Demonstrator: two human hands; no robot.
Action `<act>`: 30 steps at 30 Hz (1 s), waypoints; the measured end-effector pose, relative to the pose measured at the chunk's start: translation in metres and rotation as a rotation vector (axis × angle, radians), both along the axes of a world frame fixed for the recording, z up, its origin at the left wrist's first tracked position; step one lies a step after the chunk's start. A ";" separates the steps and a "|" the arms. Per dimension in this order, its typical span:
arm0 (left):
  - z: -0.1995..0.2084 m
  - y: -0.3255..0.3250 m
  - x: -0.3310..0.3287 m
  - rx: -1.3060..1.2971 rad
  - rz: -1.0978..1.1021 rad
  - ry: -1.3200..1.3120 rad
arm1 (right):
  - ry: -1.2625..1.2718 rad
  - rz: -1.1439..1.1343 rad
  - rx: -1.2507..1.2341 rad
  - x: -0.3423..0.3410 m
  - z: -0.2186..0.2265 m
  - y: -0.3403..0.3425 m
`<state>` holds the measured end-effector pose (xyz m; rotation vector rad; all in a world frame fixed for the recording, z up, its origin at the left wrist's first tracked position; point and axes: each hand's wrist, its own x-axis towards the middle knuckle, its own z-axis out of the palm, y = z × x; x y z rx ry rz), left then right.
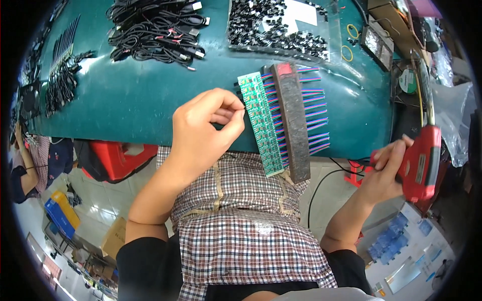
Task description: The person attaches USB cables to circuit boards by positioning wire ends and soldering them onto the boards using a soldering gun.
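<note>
My left hand [201,125] is closed in a pinch at the left edge of a long green circuit board panel [258,120]. A tiny dark bit shows at the fingertips, too small to name. Ribbons of coloured wires [316,105] run from the panel's right side, under a dark, heavy-looking bar [291,120] that lies across them. My right hand [386,173] is wrapped round the grip of a red soldering gun [422,163], held off the table's right side. Its metal barrel points away from me, apart from the panel.
Bundles of black USB cables [155,32] lie at the back of the green table [135,100]. Behind the panel, a clear tray [281,52] holds many small black connectors. A solder spool [407,81] stands at the right. Another person's arm [27,165] shows at far left.
</note>
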<state>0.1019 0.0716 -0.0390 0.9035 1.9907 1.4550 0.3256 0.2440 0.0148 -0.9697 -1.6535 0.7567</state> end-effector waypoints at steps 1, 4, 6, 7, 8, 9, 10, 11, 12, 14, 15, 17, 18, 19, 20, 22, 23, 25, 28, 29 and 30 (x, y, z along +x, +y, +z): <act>0.001 0.000 0.000 -0.019 -0.006 0.000 | -0.004 -0.064 0.044 -0.003 -0.002 0.010; 0.008 0.001 0.000 -0.041 -0.025 0.002 | -0.079 -0.107 -0.016 -0.006 -0.023 0.047; 0.017 0.001 -0.004 -0.100 0.003 0.078 | -0.173 -0.092 -0.159 -0.006 -0.032 0.064; 0.020 0.001 -0.006 -0.084 0.021 0.100 | -0.136 -0.093 -0.113 -0.005 -0.037 0.064; 0.023 0.000 -0.009 -0.090 0.025 0.104 | -0.131 -0.088 -0.118 -0.006 -0.037 0.061; 0.024 0.000 -0.015 -0.085 0.038 0.148 | -0.105 -0.101 -0.083 -0.006 -0.034 0.058; 0.026 0.002 -0.020 -0.082 0.050 0.192 | -0.079 -0.115 -0.050 -0.006 -0.032 0.056; 0.030 0.006 -0.025 -0.064 0.055 0.208 | -0.060 -0.114 -0.018 -0.008 -0.034 0.057; 0.036 0.011 -0.031 -0.067 0.043 0.239 | -0.049 -0.108 -0.030 -0.007 -0.033 0.057; 0.037 0.029 -0.042 -0.008 0.015 0.394 | -0.157 -0.100 -0.240 0.000 -0.031 0.056; 0.039 0.038 -0.048 -0.038 -0.003 0.500 | -0.145 -0.118 -0.213 0.002 -0.031 0.052; 0.038 0.060 -0.060 -0.038 -0.030 0.727 | -0.065 -0.087 -0.198 0.002 -0.024 0.038; 0.032 0.070 -0.068 -0.025 -0.053 0.863 | -0.024 -0.057 -0.201 0.000 -0.017 0.028; 0.030 0.080 -0.073 -0.075 -0.086 0.959 | -0.019 -0.052 -0.208 0.001 -0.014 0.019; 0.028 0.091 -0.075 -0.118 -0.123 1.052 | -0.033 -0.027 -0.208 0.003 -0.011 0.011; 0.029 0.104 -0.073 0.040 -0.083 1.165 | -0.043 0.009 -0.212 0.008 -0.005 -0.002; 0.027 0.111 -0.072 0.211 -0.048 1.266 | -0.033 0.042 -0.210 0.012 -0.005 -0.008; 0.012 0.124 -0.082 0.023 -0.134 1.197 | 0.012 0.076 -0.244 0.021 -0.007 -0.019; 0.011 0.134 -0.081 -0.269 -0.217 1.082 | -0.002 0.046 -0.262 0.029 -0.006 -0.034; 0.011 0.136 -0.083 -0.320 -0.230 1.095 | -0.005 0.046 -0.277 0.032 -0.005 -0.037; 0.012 0.137 -0.083 -0.370 -0.243 1.108 | -0.009 0.045 -0.285 0.034 -0.003 -0.040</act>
